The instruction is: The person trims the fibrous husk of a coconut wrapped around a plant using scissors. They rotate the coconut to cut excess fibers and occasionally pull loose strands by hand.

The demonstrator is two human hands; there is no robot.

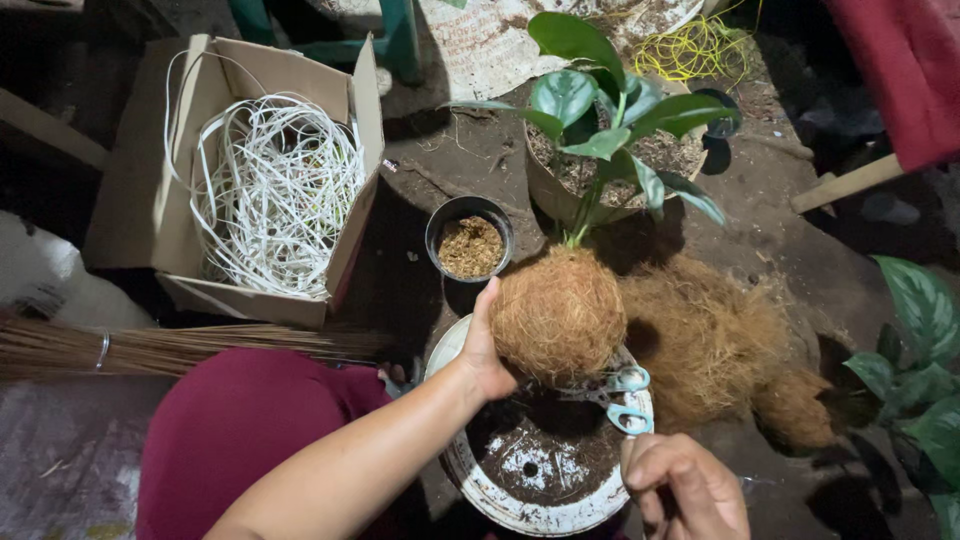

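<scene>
Firmly, the left hand (pixel 487 352) cups the side of a round ball of brown coconut fibre (pixel 558 315) wrapped around the roots of a green leafy plant (pixel 590 110), its grip spread wide against the ball; the ball sits above a white round tub stained with dark soil (pixel 500 500), touching or just over its rim; the right hand (pixel 688 488) is curled shut at the tub's near edge, and whether anything lies inside that grip cannot be told; a pair of light blue-handled scissors (pixel 625 395) rests on the tub's rim between the two hands.

Judging by the shape, the wrapping looks done, since the fibre covers the root ball all round; no cord shows around it, so binding appears to be left.

Beyond, a loose heap of brown fibre (pixel 710 335) lies just beside the ball; a small black pot of brown grit (pixel 470 240) stands near; an open cardboard box of white cord (pixel 270 180) sits further left, with a bundled stick broom (pixel 150 348) below it.
</scene>
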